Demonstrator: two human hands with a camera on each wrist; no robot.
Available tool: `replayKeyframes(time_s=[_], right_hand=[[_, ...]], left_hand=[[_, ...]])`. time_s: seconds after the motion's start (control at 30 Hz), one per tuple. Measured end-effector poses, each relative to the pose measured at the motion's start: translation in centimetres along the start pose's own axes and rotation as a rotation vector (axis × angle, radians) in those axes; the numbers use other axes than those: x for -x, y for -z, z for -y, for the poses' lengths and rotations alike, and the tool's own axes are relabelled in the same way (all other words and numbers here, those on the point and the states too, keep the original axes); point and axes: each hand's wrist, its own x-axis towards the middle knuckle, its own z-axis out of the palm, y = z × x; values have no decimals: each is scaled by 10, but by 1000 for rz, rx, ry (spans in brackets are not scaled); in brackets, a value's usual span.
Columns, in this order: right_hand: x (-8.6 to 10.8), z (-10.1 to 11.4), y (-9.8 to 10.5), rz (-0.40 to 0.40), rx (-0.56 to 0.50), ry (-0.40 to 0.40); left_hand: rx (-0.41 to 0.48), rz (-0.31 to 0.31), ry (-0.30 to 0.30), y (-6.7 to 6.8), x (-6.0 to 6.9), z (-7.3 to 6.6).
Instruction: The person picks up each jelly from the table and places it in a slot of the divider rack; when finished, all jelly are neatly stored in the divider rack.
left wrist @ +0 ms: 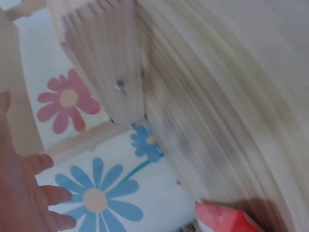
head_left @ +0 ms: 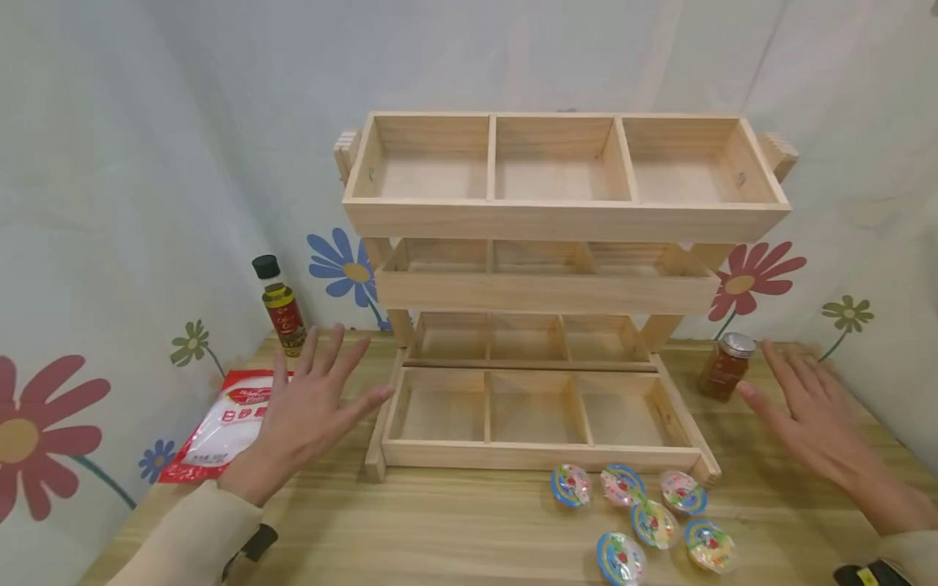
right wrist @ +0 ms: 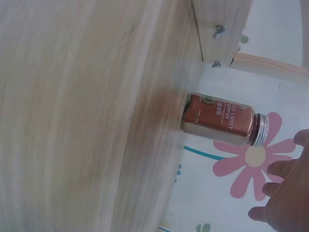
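Observation:
My left hand (head_left: 304,415), fingers spread, hovers over the right part of a red and white sugar bag (head_left: 227,427), holding nothing. Just behind it stands an oil bottle (head_left: 283,313) with a black cap. On the other side my right hand (head_left: 813,407) is held out with extended fingers, beside a spice jar (head_left: 725,368) with a silver lid. In the right wrist view the jar (right wrist: 222,120) shows a reddish-brown label, and a gap separates it from the fingers. Between the hands stands a tiered wooden rack (head_left: 564,221) whose trays have three compartments each.
Several small jelly cups (head_left: 654,523) with printed lids lie on the wooden table (head_left: 410,529) at the rack's front right. A pale curtain (head_left: 183,98) with printed flowers hangs behind and along both sides.

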Motion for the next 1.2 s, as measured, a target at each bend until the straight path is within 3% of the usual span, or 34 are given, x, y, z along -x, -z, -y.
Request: replayKeyframes(time_s=[0.13,0.4,0.53,0.6,0.77,0.83,1.0,1.2], right_hand=[[0,3,2,-14,-123,-9],[6,11,5,-6,-374,-115],[7,11,4,-43,-496,-84],[6,12,2,-69,-623,-45],[4,15,-7,-76,-1076,-20],[3,16,-10,-53,-1167,-21],[1,18,-17,6,-1204,-27],[0,20,-23,37,-1169,-117]], left_hand=[[52,-17,-12,2,-2,-10],[150,-40,-40,4,-6,-34],[177,-66,-58,3,-5,-47],[211,-77,-69,4,-5,-54],[366,-120,-122,3,-3,-71],[421,-153,-153,2,-2,-77],[538,-187,-206,-1,-2,-89],[652,-157,-188,-2,-3,-104]])
